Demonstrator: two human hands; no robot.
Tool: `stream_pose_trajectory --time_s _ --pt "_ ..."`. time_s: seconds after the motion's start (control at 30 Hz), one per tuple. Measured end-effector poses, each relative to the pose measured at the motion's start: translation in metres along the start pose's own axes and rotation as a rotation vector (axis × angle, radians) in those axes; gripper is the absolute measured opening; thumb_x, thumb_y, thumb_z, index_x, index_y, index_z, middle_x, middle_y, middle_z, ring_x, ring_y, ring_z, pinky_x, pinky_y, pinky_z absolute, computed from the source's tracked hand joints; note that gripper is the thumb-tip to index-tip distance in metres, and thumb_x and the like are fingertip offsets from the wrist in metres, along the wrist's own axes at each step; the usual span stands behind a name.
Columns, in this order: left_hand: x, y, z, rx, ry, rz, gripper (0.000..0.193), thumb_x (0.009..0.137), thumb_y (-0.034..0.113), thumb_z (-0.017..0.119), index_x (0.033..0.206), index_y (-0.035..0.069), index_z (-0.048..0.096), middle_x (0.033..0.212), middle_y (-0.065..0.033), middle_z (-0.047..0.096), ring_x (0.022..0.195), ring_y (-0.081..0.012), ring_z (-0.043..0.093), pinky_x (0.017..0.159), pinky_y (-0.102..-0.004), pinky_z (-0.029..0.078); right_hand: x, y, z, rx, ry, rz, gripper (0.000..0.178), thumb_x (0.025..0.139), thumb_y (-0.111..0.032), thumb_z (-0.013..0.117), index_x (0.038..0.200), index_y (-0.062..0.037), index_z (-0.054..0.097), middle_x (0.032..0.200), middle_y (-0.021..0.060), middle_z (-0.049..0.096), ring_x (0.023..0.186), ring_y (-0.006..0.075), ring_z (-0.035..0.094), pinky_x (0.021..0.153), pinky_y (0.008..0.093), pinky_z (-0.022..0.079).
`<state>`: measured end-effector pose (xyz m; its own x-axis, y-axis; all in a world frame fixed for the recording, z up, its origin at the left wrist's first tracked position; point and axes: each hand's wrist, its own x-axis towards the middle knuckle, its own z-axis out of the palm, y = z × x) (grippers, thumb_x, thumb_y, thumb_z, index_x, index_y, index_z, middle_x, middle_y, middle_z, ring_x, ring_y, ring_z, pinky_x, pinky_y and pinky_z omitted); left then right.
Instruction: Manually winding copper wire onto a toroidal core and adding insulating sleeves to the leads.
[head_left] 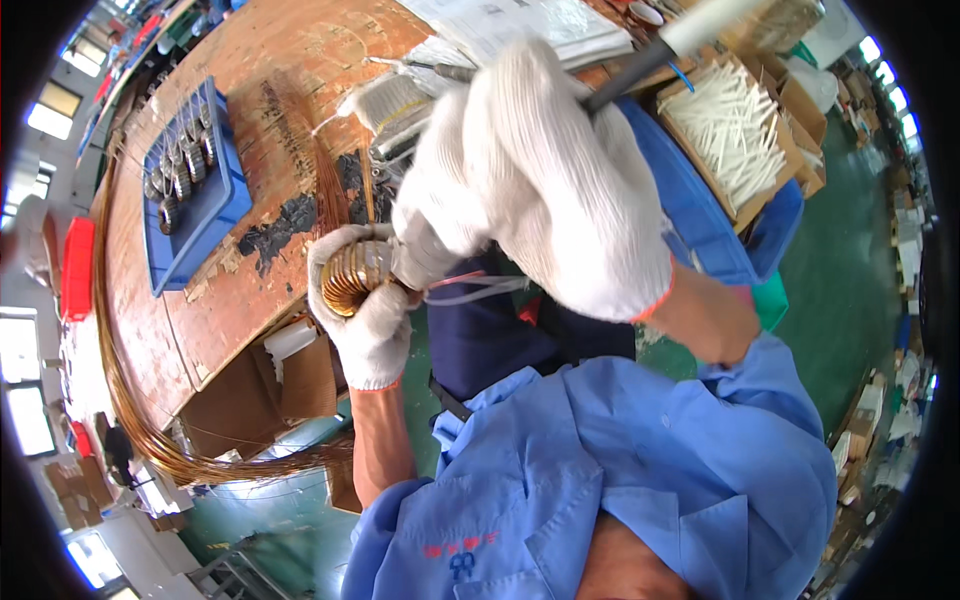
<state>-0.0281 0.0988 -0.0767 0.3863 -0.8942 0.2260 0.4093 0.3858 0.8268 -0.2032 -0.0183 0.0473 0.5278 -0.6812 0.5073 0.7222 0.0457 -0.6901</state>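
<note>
The gloved left hand curls its fingers around a copper-wound ring coil by the workbench's near edge, rounded side leftward, its hole's axis unclear. The gloved right hand, fingers folded tight, grips a rod-like handle slanting lengthwise up to the right.

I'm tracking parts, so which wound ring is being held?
The copper-coloured ring in your left grip; the other rings sit in the blue tray.

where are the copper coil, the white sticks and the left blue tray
copper coil [345, 282], head view: middle of its windings
white sticks [727, 135], head view: middle of the pile
left blue tray [205, 240], head view: bare side wall
</note>
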Motion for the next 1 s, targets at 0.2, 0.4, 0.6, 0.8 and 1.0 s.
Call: stream_pose_trajectory --time_s 0.2,0.4,0.6,0.8,1.0 --pt "-0.007 0.001 -0.005 -0.084 -0.030 0.031 0.075 0.082 0.026 0.093 0.142 0.007 0.051 0.123 -0.0177 0.066 0.109 -0.0335 0.068 0.084 -0.0469 0.063 -0.002 -0.001 -0.007 -1.103 -0.128 -0.289 0.032 0.108 -0.030 0.064 0.091 -0.0028 0.068 0.088 0.0068 0.075 0.076 0.0176 0.071 0.072 0.0397 0.060" --pt "-0.003 0.004 -0.009 -0.151 -0.105 0.036 0.075 0.084 0.026 0.092 0.143 0.005 0.051 0.127 -0.0183 0.066 0.108 -0.0328 0.069 0.079 -0.0461 0.062 0.007 -0.003 -0.015 -1.396 -0.054 -0.409 0.007 0.093 -0.015 0.073 0.092 -0.0086 0.070 0.091 0.0072 0.075 0.079 0.0208 0.071 0.070 0.0381 0.057" --pt "0.003 0.002 -0.013 -0.046 0.023 -0.013 0.074 0.081 0.021 0.091 0.141 0.005 0.051 0.122 -0.0197 0.068 0.103 -0.0315 0.073 0.079 -0.0422 0.066 0.011 0.007 0.019 -0.229 0.117 0.090 0.037 0.108 -0.035 0.059 0.084 -0.0065 0.066 0.073 0.0078 0.067 0.073 0.0201 0.071 0.067 0.0372 0.057" --pt "-0.005 0.011 -0.044 -0.150 0.035 -0.008 0.072 0.082 0.026 0.091 0.141 0.006 0.053 0.121 -0.0173 0.068 0.108 -0.0331 0.068 0.077 -0.0452 0.062 0.077 -0.028 -0.056 0.105 0.089 0.021 0.047 0.116 -0.039 0.043 0.078 -0.0113 0.048 0.069 0.0021 0.048 0.070 0.0205 0.059 0.073 0.0459 0.058" --pt "-0.021 0.023 -0.067 -0.244 0.186 0.017 0.066 0.083 0.026 0.091 0.137 0.009 0.057 0.119 -0.0168 0.070 0.101 -0.0312 0.069 0.068 -0.0411 0.059 0.114 0.073 -0.166 -0.856 0.258 0.508 0.030 0.101 -0.029 0.073 0.111 -0.0005 0.067 0.085 0.0071 0.066 0.064 0.0133 0.061 0.048 0.0299 0.051"
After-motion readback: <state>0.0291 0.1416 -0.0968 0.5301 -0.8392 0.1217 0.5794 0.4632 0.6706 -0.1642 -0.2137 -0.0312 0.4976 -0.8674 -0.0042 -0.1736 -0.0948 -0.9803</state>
